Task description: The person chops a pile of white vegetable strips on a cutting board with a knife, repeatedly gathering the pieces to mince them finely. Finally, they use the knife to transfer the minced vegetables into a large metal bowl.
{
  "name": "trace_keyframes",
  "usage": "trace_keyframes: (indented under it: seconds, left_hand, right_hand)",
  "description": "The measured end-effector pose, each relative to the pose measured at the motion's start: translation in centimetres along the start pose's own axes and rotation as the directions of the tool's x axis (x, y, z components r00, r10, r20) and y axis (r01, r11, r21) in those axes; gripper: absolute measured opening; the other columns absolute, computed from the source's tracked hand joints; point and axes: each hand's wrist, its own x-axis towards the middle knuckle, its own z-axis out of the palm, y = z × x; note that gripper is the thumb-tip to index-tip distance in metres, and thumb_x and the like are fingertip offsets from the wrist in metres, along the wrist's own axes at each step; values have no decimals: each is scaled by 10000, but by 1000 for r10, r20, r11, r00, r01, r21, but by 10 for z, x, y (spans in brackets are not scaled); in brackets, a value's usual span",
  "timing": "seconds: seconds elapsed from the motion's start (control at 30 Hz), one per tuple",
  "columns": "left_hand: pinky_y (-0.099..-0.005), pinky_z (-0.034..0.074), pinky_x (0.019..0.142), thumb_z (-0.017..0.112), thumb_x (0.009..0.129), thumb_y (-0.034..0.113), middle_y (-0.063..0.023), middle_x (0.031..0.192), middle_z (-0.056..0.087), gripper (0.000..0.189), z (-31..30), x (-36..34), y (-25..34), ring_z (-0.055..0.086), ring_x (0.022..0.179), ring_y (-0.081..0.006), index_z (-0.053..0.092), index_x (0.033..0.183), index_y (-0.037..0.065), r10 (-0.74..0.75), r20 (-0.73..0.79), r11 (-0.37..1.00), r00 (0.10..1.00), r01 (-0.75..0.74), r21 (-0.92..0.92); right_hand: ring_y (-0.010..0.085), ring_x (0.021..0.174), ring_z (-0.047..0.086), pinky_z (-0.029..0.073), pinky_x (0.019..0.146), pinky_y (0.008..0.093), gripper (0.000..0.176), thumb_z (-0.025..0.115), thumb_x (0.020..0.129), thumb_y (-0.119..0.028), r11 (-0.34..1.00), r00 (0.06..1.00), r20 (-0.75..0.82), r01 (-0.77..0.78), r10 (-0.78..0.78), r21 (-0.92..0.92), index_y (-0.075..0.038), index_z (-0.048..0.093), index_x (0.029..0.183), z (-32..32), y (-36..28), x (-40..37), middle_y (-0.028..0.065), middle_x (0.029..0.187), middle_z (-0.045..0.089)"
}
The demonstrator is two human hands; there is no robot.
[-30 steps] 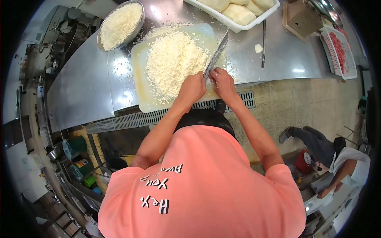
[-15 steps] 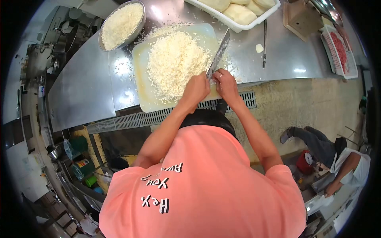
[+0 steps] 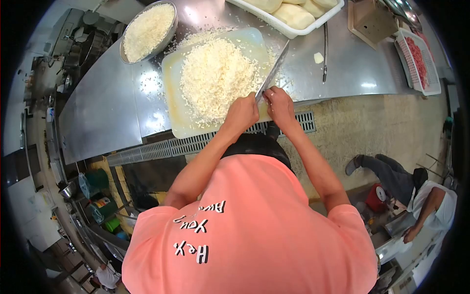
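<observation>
My left hand (image 3: 242, 115) is closed around the handle of a kitchen knife (image 3: 272, 72). The blade slants up and to the right, past the edge of a pale cutting board (image 3: 175, 117). Close against the lower part of the blade is my right hand (image 3: 280, 106), its fingers curled and the fingertips partly hidden. A small white bit sticks to one of its fingers. Finely chopped pale food (image 3: 218, 78) is heaped on the board, left of the knife. Loose crumbs lie around the board.
A metal bowl (image 3: 164, 45) of chopped pale food stands at the back left. Peeled pale vegetables fill a white basket (image 3: 290, 32). Right of it are a dark rod (image 3: 325, 54), a wooden block (image 3: 362, 24) and a basket (image 3: 431, 90) of red food. A person (image 3: 431, 201) works at lower right.
The knife has turned in my left hand: its tip has swung slightly right and down, and the blade shows narrower. Both hands stay nearly in place. The heap looks the same.
</observation>
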Motion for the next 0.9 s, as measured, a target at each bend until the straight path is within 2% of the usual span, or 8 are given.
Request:
trace_keyframes:
  seconds: [0.07, 0.17, 0.3, 0.33, 0.57, 0.63, 0.7, 0.9]
  left_hand:
    - [-500, 445, 624, 555, 841, 95, -288, 675, 566, 151, 2, 7, -4, 578, 670, -452, 552, 815, -54, 68, -49, 998, 996, -69, -11]
    - [-496, 444, 617, 551, 845, 94, -289, 671, 561, 150, -20, -2, 12, 573, 669, -459, 547, 810, -52, -10, 35, 1000, 999, 11, -24]
    - [-489, 446, 610, 540, 843, 95, -282, 660, 562, 157, 4, 4, 1, 575, 662, -459, 543, 806, -57, 30, -44, 999, 999, -32, -34]
    - [-487, 448, 612, 541, 839, 90, -283, 669, 567, 148, -3, 6, 4, 576, 664, -460, 548, 810, -55, -16, 18, 998, 1000, 17, -67]
    - [-481, 456, 628, 535, 839, 93, -288, 687, 574, 158, 12, 6, -8, 581, 669, -454, 564, 828, -62, 42, -52, 997, 998, -45, -66]
    - [-479, 450, 619, 533, 842, 94, -288, 689, 572, 162, -12, 5, 5, 576, 660, -454, 560, 820, -64, -13, 2, 995, 1000, 13, -103]
    - [-482, 440, 611, 529, 846, 94, -292, 687, 567, 167, -26, -4, 10, 566, 650, -458, 554, 814, -67, -10, 29, 1000, 1000, 10, -7]
    - [-505, 447, 628, 529, 834, 77, -304, 680, 568, 148, -16, -3, 1, 580, 674, -468, 556, 814, -68, -11, -20, 1000, 1000, 11, 10]
  right_hand:
    - [345, 845, 569, 475, 724, 433, 213, 526, 709, 70, 1000, 1000, 13, -1, 1, 4, -27, 617, 875, 1, 3, -1, 141, 827, 563]
    - [352, 849, 566, 475, 724, 438, 219, 528, 698, 78, 1000, 1000, 5, -5, 5, 19, -21, 611, 875, 0, 3, 1, 147, 826, 557]
    - [358, 853, 563, 472, 717, 443, 220, 531, 685, 88, 999, 999, -39, 14, -12, 52, -14, 607, 864, 0, 2, -3, 155, 816, 548]
    - [358, 853, 563, 472, 717, 443, 220, 531, 685, 88, 999, 999, -35, 17, -16, 49, -14, 607, 864, 0, 3, -4, 155, 816, 548]
    - [359, 846, 563, 470, 719, 441, 184, 534, 697, 85, 997, 1000, -20, -1, 3, 78, -12, 611, 833, -1, 3, -8, 148, 817, 554]
    - [354, 845, 565, 470, 719, 439, 177, 538, 702, 82, 995, 999, -30, 24, -21, 96, -15, 613, 830, -6, 2, -9, 144, 817, 556]
    - [342, 845, 569, 473, 719, 432, 170, 547, 712, 70, 998, 999, -41, -17, 20, 62, -21, 624, 834, -11, -1, -12, 140, 807, 559]
    - [344, 819, 581, 481, 717, 424, 170, 553, 725, 55, 998, 999, -9, -45, 45, 40, -23, 642, 847, -6, 1, -14, 144, 812, 580]
